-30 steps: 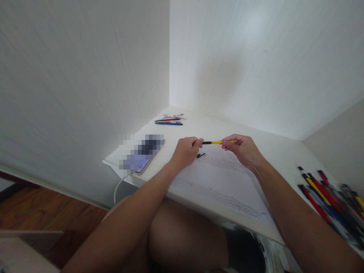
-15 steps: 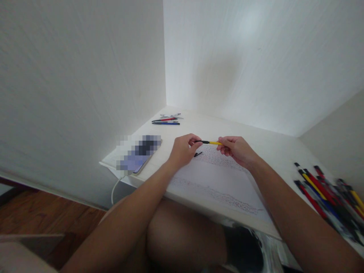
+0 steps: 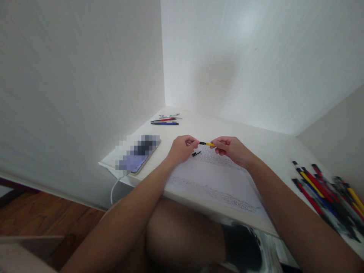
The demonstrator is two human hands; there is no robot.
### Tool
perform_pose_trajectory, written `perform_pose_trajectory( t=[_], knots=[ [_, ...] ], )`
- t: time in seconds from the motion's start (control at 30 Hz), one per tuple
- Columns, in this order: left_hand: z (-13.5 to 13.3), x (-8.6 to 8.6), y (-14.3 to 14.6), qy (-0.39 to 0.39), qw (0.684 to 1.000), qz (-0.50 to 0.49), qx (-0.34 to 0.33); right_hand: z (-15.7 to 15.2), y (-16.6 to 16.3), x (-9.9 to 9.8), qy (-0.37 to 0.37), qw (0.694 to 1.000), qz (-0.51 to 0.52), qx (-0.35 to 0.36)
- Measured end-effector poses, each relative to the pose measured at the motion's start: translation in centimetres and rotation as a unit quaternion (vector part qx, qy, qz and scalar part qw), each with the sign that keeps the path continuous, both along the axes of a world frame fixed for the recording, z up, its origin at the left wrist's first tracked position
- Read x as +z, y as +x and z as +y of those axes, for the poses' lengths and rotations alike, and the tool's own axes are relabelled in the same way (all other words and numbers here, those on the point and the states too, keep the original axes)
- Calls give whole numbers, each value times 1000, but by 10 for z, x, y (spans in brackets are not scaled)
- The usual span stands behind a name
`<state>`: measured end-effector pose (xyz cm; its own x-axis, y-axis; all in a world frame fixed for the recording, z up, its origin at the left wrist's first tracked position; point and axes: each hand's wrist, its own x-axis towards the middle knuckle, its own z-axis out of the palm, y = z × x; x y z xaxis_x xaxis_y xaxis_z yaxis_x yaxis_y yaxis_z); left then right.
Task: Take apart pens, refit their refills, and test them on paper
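Note:
A yellow and black pen (image 3: 203,143) is held level between my two hands, over the far end of a sheet of paper (image 3: 216,178) covered partly in handwriting. My left hand (image 3: 183,148) pinches its black end. The fingers of my right hand (image 3: 227,148) are closed on the yellow end. Just below my left fingertips, small black pen parts (image 3: 196,154) lie on the paper; their exact kind is too small to tell.
A phone (image 3: 142,153), partly pixelated, lies at the left with a white cable (image 3: 114,189). Several pens (image 3: 165,123) lie near the back corner. A larger pile of pens (image 3: 324,193) is at the right. White walls (image 3: 227,57) enclose the desk (image 3: 273,151).
My right hand has shifted slightly left, closer to my left hand, so less of the yellow pen shows between them. The view has shifted a little.

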<state>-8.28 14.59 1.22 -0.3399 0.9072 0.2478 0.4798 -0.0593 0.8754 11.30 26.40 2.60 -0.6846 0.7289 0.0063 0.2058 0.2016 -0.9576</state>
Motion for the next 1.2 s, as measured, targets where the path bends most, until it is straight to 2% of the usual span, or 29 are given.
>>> perform_pose_trajectory(
  t=[0.17, 0.3, 0.43, 0.53, 0.7, 0.8, 1.0, 1.1, 1.2],
  knots=[
    [1, -2, -6, -26, 998, -53, 14, 12, 11, -3, 29, 999, -26, 4],
    [5, -7, -13, -32, 997, -57, 51, 28, 28, -2, 40, 999, -35, 8],
    [5, -7, -13, -43, 996, -60, 53, 33, 34, -2, 44, 998, -41, 1],
    [4, -4, -8, -44, 994, -93, 47, 28, 27, -2, 94, 992, -84, 4],
    [1, 3, -4, -26, 986, -158, 40, 16, 15, 0, 174, 974, -132, 61],
    [0, 5, -3, -34, 985, -163, 50, 18, 15, -2, 159, 981, -106, 45],
    [0, 5, -7, -34, 985, -144, 90, 28, 25, -2, 102, 994, 11, -45],
    [1, 4, -9, -40, 983, -144, 103, 34, 34, 1, 38, 998, 19, -48],
    [3, 3, -10, -52, 982, -149, 100, 41, 41, 0, 16, 999, 15, -45]
  ],
)
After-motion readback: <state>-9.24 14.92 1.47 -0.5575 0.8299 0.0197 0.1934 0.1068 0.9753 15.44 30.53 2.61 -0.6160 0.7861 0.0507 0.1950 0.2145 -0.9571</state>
